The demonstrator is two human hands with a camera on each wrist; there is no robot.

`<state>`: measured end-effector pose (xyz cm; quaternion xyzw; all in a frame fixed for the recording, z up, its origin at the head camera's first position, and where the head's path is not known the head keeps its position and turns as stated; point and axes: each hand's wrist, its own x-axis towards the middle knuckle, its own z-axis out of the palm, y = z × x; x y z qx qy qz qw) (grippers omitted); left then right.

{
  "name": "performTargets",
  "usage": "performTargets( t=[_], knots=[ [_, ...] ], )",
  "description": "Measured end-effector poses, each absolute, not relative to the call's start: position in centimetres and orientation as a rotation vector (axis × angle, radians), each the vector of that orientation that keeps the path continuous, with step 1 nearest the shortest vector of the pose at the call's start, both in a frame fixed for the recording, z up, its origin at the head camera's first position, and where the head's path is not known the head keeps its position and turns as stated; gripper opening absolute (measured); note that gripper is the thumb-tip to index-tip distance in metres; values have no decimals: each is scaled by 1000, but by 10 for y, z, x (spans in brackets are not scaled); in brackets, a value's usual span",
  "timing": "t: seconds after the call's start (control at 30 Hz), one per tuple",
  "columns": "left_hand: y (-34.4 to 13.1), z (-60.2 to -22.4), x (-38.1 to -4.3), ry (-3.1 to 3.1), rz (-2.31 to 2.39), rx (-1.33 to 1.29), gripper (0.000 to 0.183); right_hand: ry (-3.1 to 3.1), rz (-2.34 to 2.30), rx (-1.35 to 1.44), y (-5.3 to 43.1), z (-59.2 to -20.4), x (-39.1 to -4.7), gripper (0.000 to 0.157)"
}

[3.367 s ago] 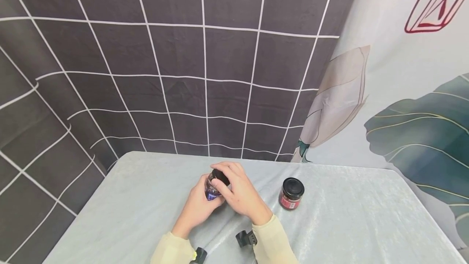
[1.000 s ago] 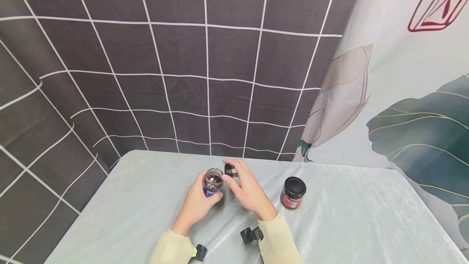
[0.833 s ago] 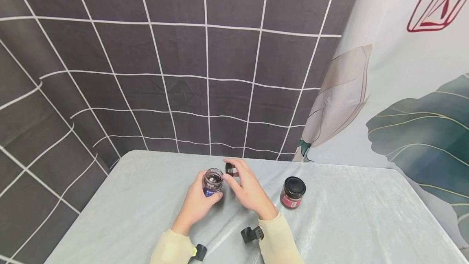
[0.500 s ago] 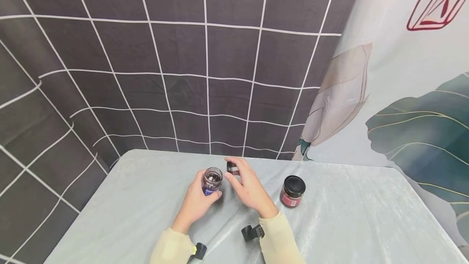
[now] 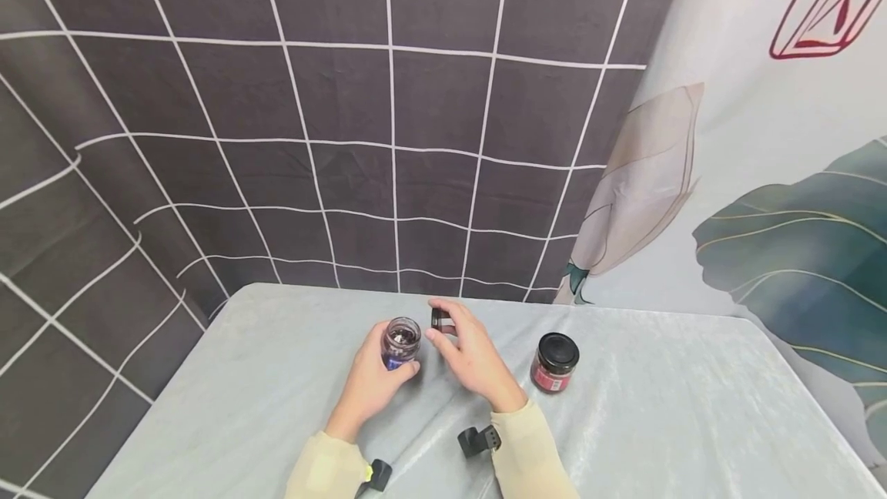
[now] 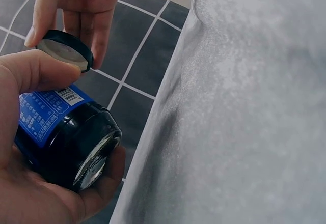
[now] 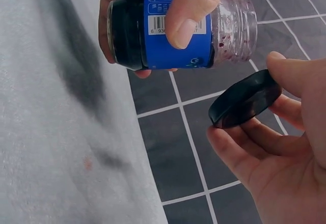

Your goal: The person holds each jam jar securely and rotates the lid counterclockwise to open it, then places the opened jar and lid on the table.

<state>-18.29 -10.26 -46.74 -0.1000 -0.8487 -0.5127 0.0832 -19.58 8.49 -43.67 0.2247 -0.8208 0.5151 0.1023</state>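
Observation:
My left hand (image 5: 372, 380) grips a glass jar (image 5: 401, 343) with a blue label and dark contents, its mouth uncovered. In the right wrist view the jar (image 7: 178, 30) shows a barcode, and dark specks cling inside its clear neck. To its right, my right hand (image 5: 471, 353) pinches a round black lid (image 7: 245, 99) between thumb and fingertips, apart from the jar's rim. The lid (image 6: 65, 50) is tipped on edge, and its pale inner side faces the left wrist camera. The jar's base is raised off the cloth in the wrist views.
A second jar (image 5: 554, 363) with a black lid and red label stands on the table to the right of my right hand. A pale grey cloth (image 5: 658, 406) covers the table. Behind it hangs a dark curtain (image 5: 333, 98) with white grid lines.
The black lid, on the jar in the oldest frame, has come off in my right hand. Over the last second, that hand has drifted slightly right with it; the left hand stays nearly still.

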Motion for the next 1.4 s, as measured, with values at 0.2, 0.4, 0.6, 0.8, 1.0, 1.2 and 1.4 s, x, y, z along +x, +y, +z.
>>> performTargets(
  t=[0.2, 0.4, 0.6, 0.8, 1.0, 1.2, 1.4],
  knots=[
    [-103, -469, -184, -2540, -1556, -270, 67, -2419, 1536, 680, 85, -437, -196, 43],
    [-103, -470, -184, -2543, -1576, -263, 70, -2420, 1485, 701, 86, -440, -197, 44],
    [-103, -472, -185, -2545, -1586, -262, 71, -2438, 1459, 695, 87, -443, -197, 46],
    [-105, -474, -186, -2538, -1600, -280, 72, -2449, 1462, 690, 88, -444, -197, 47],
    [-104, -474, -186, -2526, -1627, -292, 71, -2460, 1461, 675, 88, -443, -197, 47],
    [-104, -475, -185, -2506, -1632, -315, 70, -2491, 1455, 677, 88, -444, -198, 48],
    [-103, -475, -184, -2527, -1606, -318, 71, -2547, 1459, 639, 88, -445, -198, 49]
  ],
)
